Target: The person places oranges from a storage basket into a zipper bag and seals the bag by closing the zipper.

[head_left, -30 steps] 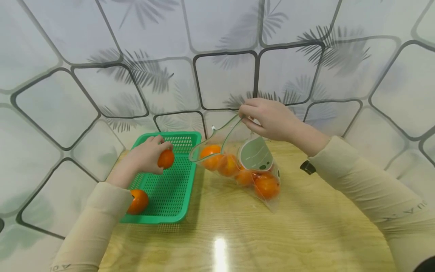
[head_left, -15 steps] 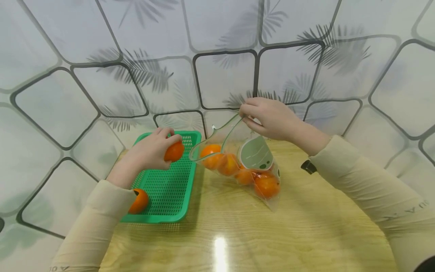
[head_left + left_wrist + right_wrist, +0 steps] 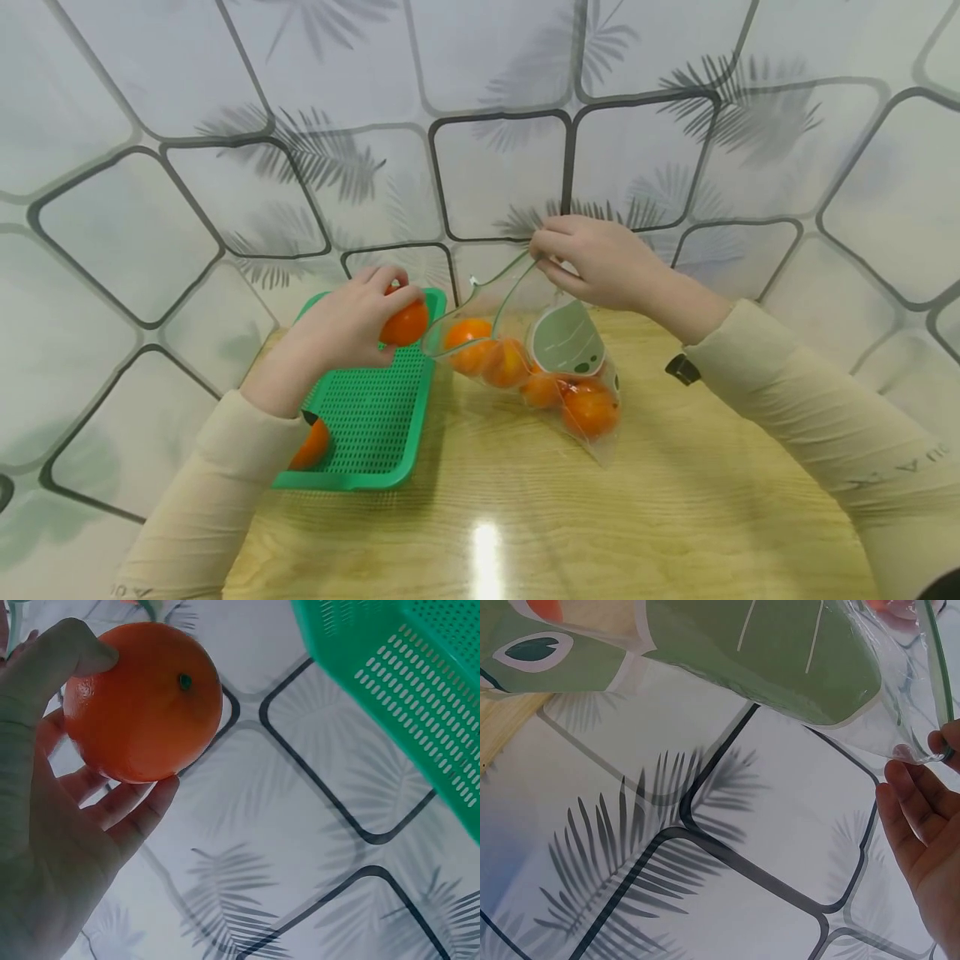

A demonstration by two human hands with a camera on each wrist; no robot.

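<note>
Oranges (image 3: pixel 590 410) are enclosed in a clear bag (image 3: pixel 567 340) on the worktop (image 3: pixel 675 500), its mouth turned toward the green basket (image 3: pixel 386 481). The bag's rim is pinched and held up by the right hand (image 3: pixel 596 260). A single orange (image 3: pixel 406 323) is gripped by the left hand (image 3: pixel 348 323) over the basket, beside the mouth; whether the bag is touched cannot be told. In the basket's near left part, another orange (image 3: pixel 313 446) is partly covered by the left sleeve (image 3: pixel 217 475).
</note>
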